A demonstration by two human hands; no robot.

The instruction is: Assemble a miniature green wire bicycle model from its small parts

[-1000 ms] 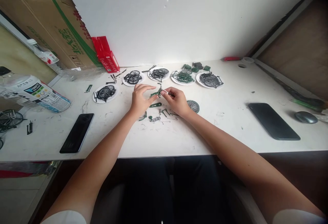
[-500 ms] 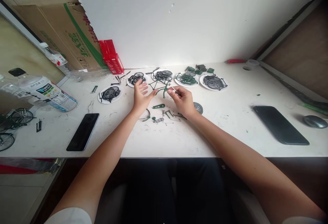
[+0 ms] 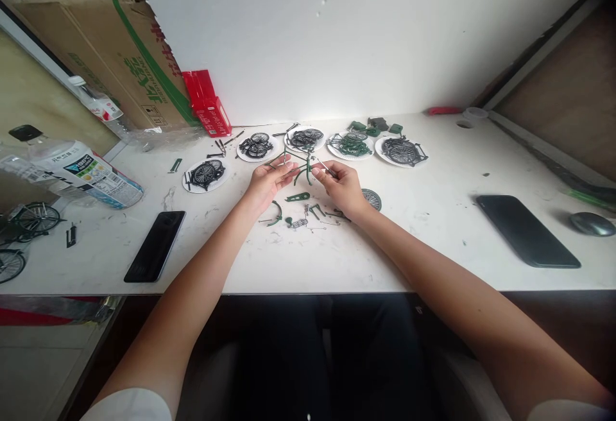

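Note:
My left hand (image 3: 266,183) and my right hand (image 3: 339,185) meet above the middle of the white table (image 3: 423,241), both pinched on a small green model bicycle frame (image 3: 299,167). The left fingers grip its left end, and the right fingers hold its right end along with a thin silver rod. Just below the hands lie loose green parts (image 3: 297,197) and small metal bits (image 3: 298,223). A single spoked wheel (image 3: 371,198) rests beside my right wrist.
Several white paper plates with wheels and green parts line the back, such as plate (image 3: 205,174) and plate (image 3: 401,151). Black phones lie at left (image 3: 154,245) and right (image 3: 527,230). Water bottle (image 3: 72,167), cardboard box (image 3: 110,55), red box (image 3: 206,103) and mouse (image 3: 591,223) surround them.
The left hand has closed onto the frame's left end and both hands have shifted slightly toward me. The frame has turned to lie more level between them.

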